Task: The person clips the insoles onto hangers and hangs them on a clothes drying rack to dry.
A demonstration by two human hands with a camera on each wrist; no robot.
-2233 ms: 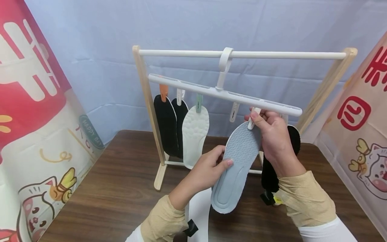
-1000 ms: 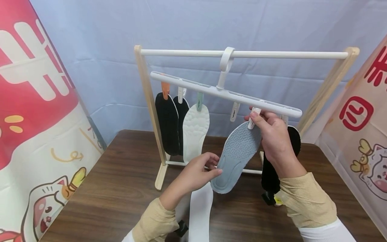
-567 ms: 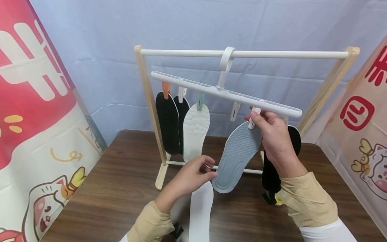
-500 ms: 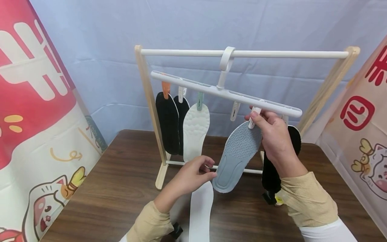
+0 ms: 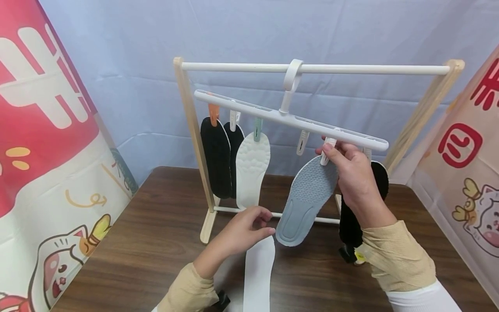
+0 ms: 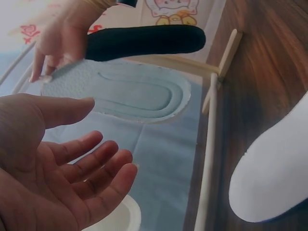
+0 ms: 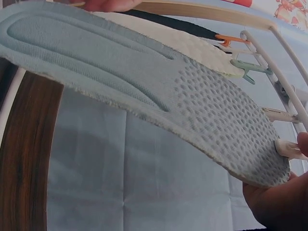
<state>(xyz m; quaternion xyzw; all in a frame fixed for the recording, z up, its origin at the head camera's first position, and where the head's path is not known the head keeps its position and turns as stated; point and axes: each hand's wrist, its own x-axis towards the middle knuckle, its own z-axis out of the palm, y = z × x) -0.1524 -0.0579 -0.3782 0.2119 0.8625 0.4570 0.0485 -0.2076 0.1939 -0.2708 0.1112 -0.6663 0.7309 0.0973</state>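
A grey-blue insole (image 5: 306, 203) with a dimpled forefoot hangs tilted from a white clip (image 5: 328, 151) on the white hanger (image 5: 249, 111). Thumb and fingers of my right hand (image 5: 356, 184) pinch that clip at the insole's top edge; in the right wrist view the clip (image 7: 288, 149) sits over the insole's tip (image 7: 226, 120). My left hand (image 5: 245, 232) is just left of the insole's heel, apart from it, with fingers loosely bent and nothing between them. The left wrist view shows this palm (image 6: 57, 178) and the hanging insole (image 6: 134, 91) beyond it.
A wooden rack (image 5: 191, 125) with a white top rod (image 5: 370, 69) carries the hanger. Left of centre hang two black insoles (image 5: 216, 160) and a white one (image 5: 252, 169). A bare white clip (image 5: 302, 143) hangs mid-right. Another black insole (image 5: 348, 221) is behind my right wrist. A white insole (image 5: 259, 277) lies in front.
My left hand has let go of the grey-blue insole and drawn away to the left. The insole's heel end has swung back and up. My right hand stays at the clip.
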